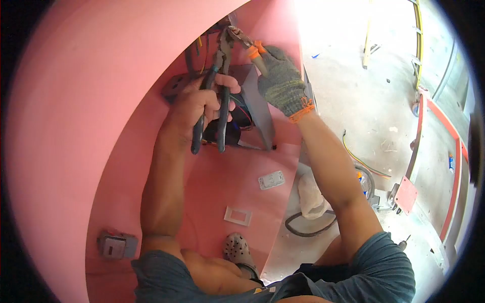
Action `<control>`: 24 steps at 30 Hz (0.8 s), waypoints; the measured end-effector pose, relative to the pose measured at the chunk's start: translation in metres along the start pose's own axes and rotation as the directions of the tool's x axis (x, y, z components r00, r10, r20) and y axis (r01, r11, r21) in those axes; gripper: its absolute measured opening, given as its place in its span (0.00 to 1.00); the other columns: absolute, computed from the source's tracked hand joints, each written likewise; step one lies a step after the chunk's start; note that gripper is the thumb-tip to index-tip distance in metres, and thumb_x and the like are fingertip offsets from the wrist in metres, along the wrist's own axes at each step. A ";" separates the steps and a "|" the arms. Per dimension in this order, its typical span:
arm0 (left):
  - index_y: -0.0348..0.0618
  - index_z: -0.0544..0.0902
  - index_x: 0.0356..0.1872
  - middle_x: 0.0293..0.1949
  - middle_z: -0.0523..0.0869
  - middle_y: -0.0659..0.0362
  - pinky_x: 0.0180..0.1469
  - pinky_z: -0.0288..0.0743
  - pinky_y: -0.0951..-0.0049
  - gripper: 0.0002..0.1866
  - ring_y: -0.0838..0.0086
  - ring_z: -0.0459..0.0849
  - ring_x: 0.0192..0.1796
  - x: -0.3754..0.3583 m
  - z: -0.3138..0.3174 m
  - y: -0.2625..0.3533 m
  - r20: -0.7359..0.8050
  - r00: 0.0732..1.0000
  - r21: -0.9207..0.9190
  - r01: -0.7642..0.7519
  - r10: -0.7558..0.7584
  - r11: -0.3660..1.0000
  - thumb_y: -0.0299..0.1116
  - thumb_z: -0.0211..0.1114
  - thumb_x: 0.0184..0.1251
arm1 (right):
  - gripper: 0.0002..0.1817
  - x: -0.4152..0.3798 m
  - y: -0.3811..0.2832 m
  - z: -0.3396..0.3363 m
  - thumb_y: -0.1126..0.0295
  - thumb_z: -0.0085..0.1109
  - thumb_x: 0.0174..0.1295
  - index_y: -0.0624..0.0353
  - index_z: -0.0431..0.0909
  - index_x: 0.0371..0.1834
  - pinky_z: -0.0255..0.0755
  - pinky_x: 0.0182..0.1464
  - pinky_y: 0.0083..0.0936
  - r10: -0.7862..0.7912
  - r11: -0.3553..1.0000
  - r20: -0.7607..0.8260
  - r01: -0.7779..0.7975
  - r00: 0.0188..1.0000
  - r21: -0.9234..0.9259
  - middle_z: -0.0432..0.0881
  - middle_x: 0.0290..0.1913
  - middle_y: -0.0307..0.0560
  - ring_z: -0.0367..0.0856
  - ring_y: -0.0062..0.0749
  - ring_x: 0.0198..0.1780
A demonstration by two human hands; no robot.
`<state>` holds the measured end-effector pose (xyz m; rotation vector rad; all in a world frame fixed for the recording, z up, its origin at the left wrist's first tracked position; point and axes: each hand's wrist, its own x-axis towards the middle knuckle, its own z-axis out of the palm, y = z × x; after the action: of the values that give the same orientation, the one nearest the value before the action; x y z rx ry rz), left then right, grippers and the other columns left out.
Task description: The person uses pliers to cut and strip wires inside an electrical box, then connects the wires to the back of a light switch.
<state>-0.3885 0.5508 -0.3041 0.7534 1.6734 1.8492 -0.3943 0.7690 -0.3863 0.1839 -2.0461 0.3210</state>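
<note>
My bare left hand (pixel 204 103) is closed round the long black handles of a pair of pliers (pixel 222 63), whose jaws point up. My right hand (pixel 283 78), in a dark knitted glove with an orange cuff, grips a second tool, pliers with orange handles (pixel 254 50). The jaws of both pliers meet at a small metal part (pixel 230 21) near the top; exactly what they bite on is too small to tell. Behind my left hand is an open grey metal box (pixel 257 108) with wires inside.
Pink panels curve round me. A white cover plate (pixel 272 180) and a white frame (pixel 237 216) lie on the pink surface. A grey switch box (pixel 117 246) sits at lower left. To the right are a plastic bag (pixel 310 194), a black hose (pixel 310 233), a yellow ladder (pixel 418 45) and a red frame (pixel 449 194).
</note>
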 end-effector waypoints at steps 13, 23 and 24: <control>0.40 0.79 0.50 0.45 0.79 0.50 0.39 0.82 0.62 0.24 0.64 0.83 0.40 -0.001 0.004 -0.008 -0.005 1.000 -0.070 0.001 -0.002 0.998 0.19 0.48 0.49 | 0.26 0.006 -0.003 0.017 0.74 0.60 0.52 0.47 0.80 0.58 0.66 0.64 0.45 0.006 0.977 -0.335 -0.077 0.942 -0.199 0.72 0.62 0.54 0.71 0.52 0.62; 0.40 0.79 0.49 0.45 0.80 0.52 0.37 0.83 0.64 0.18 0.65 0.84 0.38 0.005 -0.002 -0.015 -0.012 1.000 0.026 -0.006 0.006 1.000 0.17 0.51 0.58 | 0.23 0.006 0.004 0.023 0.67 0.62 0.55 0.43 0.82 0.57 0.69 0.59 0.45 0.069 0.997 -0.116 -0.073 0.991 -0.029 0.79 0.56 0.46 0.75 0.45 0.58; 0.40 0.79 0.49 0.45 0.80 0.52 0.37 0.83 0.64 0.18 0.65 0.84 0.38 0.005 -0.001 -0.015 -0.009 1.000 0.027 -0.006 0.007 1.000 0.17 0.51 0.58 | 0.25 0.008 0.005 0.025 0.68 0.62 0.53 0.41 0.81 0.58 0.69 0.60 0.46 0.229 0.956 -0.054 -0.214 0.972 0.198 0.78 0.58 0.47 0.74 0.47 0.60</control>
<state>-0.3920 0.5550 -0.3185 0.7640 1.7065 1.8401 -0.4198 0.7663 -0.3913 0.0568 -1.9615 0.6563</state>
